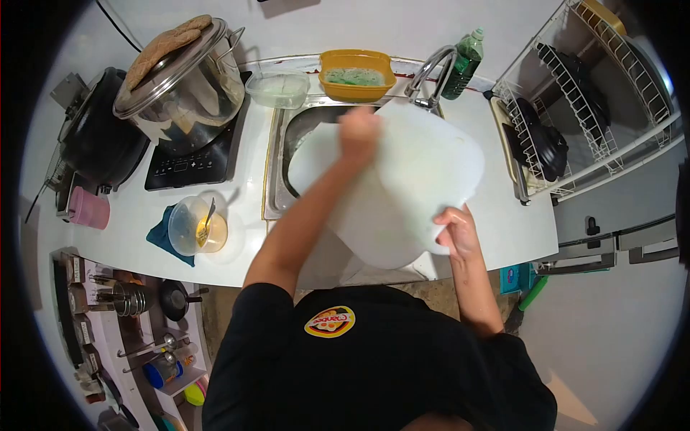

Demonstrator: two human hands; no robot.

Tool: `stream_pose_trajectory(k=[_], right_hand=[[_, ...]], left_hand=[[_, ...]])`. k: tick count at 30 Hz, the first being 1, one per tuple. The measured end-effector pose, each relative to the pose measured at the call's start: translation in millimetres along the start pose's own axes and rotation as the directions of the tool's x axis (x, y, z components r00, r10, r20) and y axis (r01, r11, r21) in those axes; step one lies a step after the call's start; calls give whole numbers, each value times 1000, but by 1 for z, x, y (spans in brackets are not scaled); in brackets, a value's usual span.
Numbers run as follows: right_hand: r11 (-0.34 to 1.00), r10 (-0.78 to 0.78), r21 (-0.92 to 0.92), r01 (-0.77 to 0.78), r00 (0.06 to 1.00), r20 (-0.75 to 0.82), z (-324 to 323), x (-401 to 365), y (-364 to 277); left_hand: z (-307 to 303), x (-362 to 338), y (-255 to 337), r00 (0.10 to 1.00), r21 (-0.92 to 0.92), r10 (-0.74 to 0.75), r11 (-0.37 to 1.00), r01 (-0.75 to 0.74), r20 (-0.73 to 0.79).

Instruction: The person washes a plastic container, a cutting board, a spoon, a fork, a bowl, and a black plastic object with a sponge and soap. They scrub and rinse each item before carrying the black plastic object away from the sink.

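A large white cutting board (pixel 431 154), wet-looking with rounded corners, is held tilted over the sink (pixel 277 154) and the counter in front of it. My right hand (pixel 460 233) grips its lower right edge, thumb on the upper face and fingers curled around by a notch in the edge. Over the upper left part of the board is my left hand (pixel 359 133), smeared by motion; whether it holds anything I cannot tell. Most of the sink basin is hidden by the board. The faucet (pixel 438 72) rises just behind the board's far edge.
Behind the sink stand a yellow tub (pixel 388 87) of suds, a clear container (pixel 277 90) and a green soap bottle (pixel 466 65). Left are a big steel pot (pixel 187 100) on an induction cooker (pixel 190 169) and a plastic bowl (pixel 183 241). A dish rack (pixel 607 147) stands right.
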State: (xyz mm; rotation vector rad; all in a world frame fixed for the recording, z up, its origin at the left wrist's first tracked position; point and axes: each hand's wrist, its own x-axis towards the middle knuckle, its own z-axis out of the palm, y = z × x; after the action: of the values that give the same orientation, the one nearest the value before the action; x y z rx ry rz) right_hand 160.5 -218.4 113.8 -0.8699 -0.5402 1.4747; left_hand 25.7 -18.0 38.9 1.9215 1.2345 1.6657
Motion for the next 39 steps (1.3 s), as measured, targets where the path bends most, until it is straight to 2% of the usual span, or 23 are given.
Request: stream_pose_trajectory(k=[1,2,3,4,7,8,11,12,14,17,18,20,21,23,26,27,28,30,31,33,35,37,39], right_hand=[[997,52,-58,-50,998,41,-4,8,2],[988,105,-119,-95,991,77,-15,19,6],[973,158,-185,-136,981,110,-25,26,10],[993,118,-35,-114,979,165,-27,30,13],[981,195,-21,-195,981,22,-13,15,-5],[987,162,-24,-162,987,13,10,1,-18],[998,34,-45,-36,999,-41,17,2,-17],[996,57,-74,-57,998,-11,9,9,-15],[986,111,-127,-106,993,37,-19,22,-6],[966,210,-150,-209,978,-9,-31,20,-10],[981,65,-178,-72,997,-44,-9,6,-18],[997,16,-80,-20,999,-48,-12,-9,-26],[1000,-11,-29,9,998,-57,-13,-14,-28],[999,-26,-37,22,992,-123,-8,-19,-26],[997,-5,-80,-3,995,-100,-12,-3,-12],[996,15,-82,-21,997,-69,-21,7,-4],[997,28,-69,-33,997,-67,-23,11,-2],[999,43,-27,-46,995,-92,-24,17,0],[999,44,3,-44,992,-118,-24,19,-2],[997,-71,-9,70,993,-97,-34,8,-11],[987,-153,20,159,975,-162,-44,-4,-19],[979,-182,66,192,974,-137,-70,-14,-20],[965,-214,139,222,974,-74,-132,-30,-20]], left_hand=[[13,-6,38,999,-17,25,1000,-24,45],[17,-11,81,988,-141,-75,986,94,131],[10,-9,118,966,-112,-82,987,112,243],[13,-7,119,973,-110,-62,990,89,223],[22,17,75,992,-82,-87,992,95,92],[26,29,55,985,64,-170,984,167,32],[29,34,71,965,27,-257,966,256,56],[30,26,92,975,-86,-186,977,197,126],[23,8,151,967,-143,-66,984,104,247],[22,3,138,967,-180,-1,983,48,255],[23,8,102,982,-69,16,998,-3,188],[15,16,15,999,109,16,994,-12,-36],[-3,23,-17,964,165,-263,953,255,28],[-25,17,-38,890,353,-453,826,439,-48],[0,-2,-11,971,261,-237,939,222,26],[20,-16,7,989,157,105,984,-87,-107],[6,-20,68,930,83,-241,970,227,277],[-13,-39,136,908,-62,-90,990,126,409],[-23,-46,145,892,-159,-55,977,140,449],[-34,-53,100,900,-171,-103,967,191,423],[-40,-39,54,926,103,-112,991,80,360],[-35,-31,21,884,285,-337,926,248,324],[-25,-24,-8,899,317,-327,920,231,293]])
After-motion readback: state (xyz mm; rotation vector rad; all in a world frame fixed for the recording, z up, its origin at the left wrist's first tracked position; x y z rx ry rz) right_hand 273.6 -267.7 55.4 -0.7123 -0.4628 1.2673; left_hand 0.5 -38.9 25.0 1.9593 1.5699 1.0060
